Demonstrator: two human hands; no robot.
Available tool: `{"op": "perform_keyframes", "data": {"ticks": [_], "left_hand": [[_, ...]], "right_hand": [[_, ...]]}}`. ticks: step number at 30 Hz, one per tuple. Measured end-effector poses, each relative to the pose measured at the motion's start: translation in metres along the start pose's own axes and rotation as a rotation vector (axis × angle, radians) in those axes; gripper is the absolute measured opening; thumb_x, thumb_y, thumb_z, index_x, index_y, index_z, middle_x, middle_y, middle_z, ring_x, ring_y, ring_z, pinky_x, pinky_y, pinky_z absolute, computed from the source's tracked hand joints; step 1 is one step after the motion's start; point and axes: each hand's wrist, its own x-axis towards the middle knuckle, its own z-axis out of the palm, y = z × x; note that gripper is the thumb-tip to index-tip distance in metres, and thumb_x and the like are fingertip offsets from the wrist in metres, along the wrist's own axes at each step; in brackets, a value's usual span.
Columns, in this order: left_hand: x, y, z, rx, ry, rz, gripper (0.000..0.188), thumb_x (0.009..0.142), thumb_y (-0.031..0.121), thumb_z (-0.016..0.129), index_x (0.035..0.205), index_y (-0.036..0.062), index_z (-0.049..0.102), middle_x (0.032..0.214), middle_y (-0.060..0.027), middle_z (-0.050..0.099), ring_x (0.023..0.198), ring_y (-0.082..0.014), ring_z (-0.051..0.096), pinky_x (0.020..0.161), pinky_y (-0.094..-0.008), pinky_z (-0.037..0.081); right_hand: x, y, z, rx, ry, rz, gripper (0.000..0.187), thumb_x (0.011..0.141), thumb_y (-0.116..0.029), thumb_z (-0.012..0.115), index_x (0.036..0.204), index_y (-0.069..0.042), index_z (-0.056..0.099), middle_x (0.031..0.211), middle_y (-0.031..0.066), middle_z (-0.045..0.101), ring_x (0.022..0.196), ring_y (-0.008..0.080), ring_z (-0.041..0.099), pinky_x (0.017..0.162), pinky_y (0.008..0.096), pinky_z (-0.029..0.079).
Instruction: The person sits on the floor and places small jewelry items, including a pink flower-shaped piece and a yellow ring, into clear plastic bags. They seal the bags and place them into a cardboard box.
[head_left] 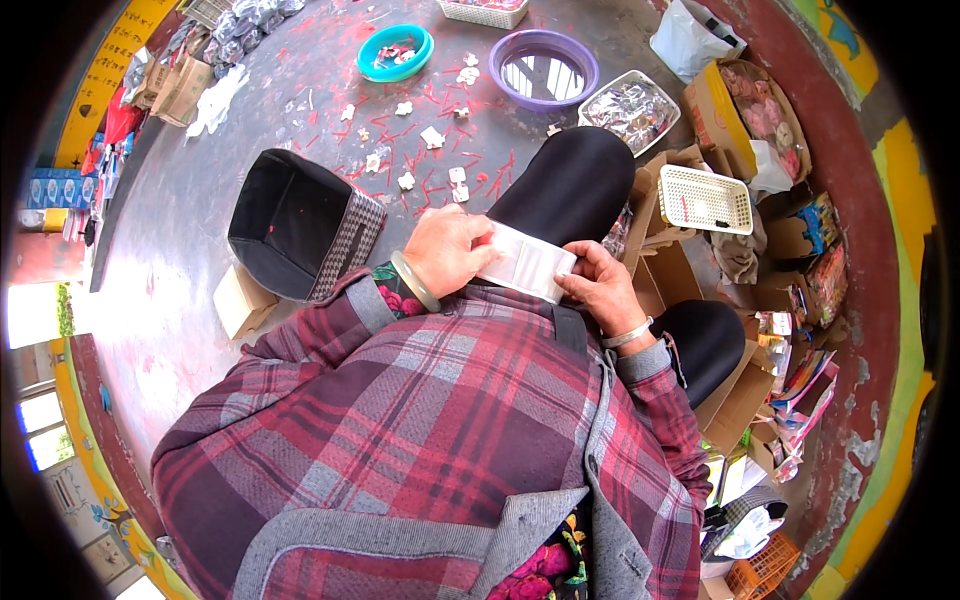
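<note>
A flat, whitish, shiny piece (pixel 528 262), like a plastic packet or folded film, lies across my lap between both hands; its exact kind is unclear. My left hand (pixel 447 250), with a pale bangle at the wrist, is closed on its left end, fingertips curled over the edge. At the other end, my right hand (pixel 603 285) pinches the right edge between thumb and fingers. Just beyond my left hand, an open black box (pixel 290 225) with a houndstooth-patterned side sits on the floor.
Small white pieces (pixel 432 138) and red strips litter the floor ahead. Farther off stand a teal basin (pixel 425 62), a purple basin (pixel 497 72) and a white basket (pixel 588 118) of shiny packets. Along my right are cardboard boxes (pixel 745 385) and a cream basket (pixel 668 200).
</note>
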Motion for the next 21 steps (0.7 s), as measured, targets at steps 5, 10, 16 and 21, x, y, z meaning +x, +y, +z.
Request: {"op": "perform_keyframes", "data": {"ticks": [5, 10, 16, 21], "left_hand": [[0.0, -0.001, -0.001, -0.137, -0.044, -0.083, 0.02, 0.073, 0.026, 0.064, 0.069, 0.0068, 0.06, 0.063, -0.0077, 0.059, 0.068, -0.0274, 0.053, 0.064, -0.0388, 0.043], [0.0, -0.002, -0.004, -0.439, -0.161, -0.271, 0.016, 0.078, 0.015, 0.063, 0.071, 0.001, 0.059, 0.063, -0.0062, 0.057, 0.058, -0.0147, 0.053, 0.057, -0.0278, 0.042], [-0.002, -0.011, 0.0, -0.703, -0.187, -0.421, 0.013, 0.079, 0.011, 0.062, 0.073, -0.0001, 0.061, 0.067, -0.0043, 0.057, 0.062, -0.0112, 0.054, 0.058, -0.0254, 0.044], [-0.004, -0.014, 0.002, -0.32, 0.028, -0.139, 0.012, 0.078, 0.011, 0.065, 0.075, -0.0005, 0.063, 0.076, -0.0038, 0.057, 0.075, -0.0089, 0.054, 0.065, -0.0245, 0.044]], "right_hand": [[0.002, 0.004, -0.002, -0.009, -0.008, -0.013, 0.029, 0.08, 0.0, 0.061, 0.107, -0.002, 0.051, 0.079, -0.0002, 0.056, 0.069, 0.006, 0.054, 0.061, 0.0184, 0.044], [0.002, 0.006, -0.002, 0.022, -0.01, -0.011, 0.028, 0.08, 0.001, 0.061, 0.107, -0.002, 0.051, 0.078, 0.0002, 0.056, 0.068, 0.0063, 0.054, 0.061, 0.0187, 0.044], [0.002, 0.005, -0.001, 0.037, -0.006, 0.0, 0.028, 0.079, 0.002, 0.06, 0.105, -0.001, 0.052, 0.079, 0.001, 0.056, 0.069, 0.007, 0.053, 0.062, 0.0194, 0.045], [0.0, 0.001, 0.001, 0.067, 0.002, -0.037, 0.023, 0.081, -0.004, 0.061, 0.103, -0.003, 0.054, 0.081, -0.0013, 0.058, 0.071, 0.0051, 0.053, 0.062, 0.0186, 0.043]]}}
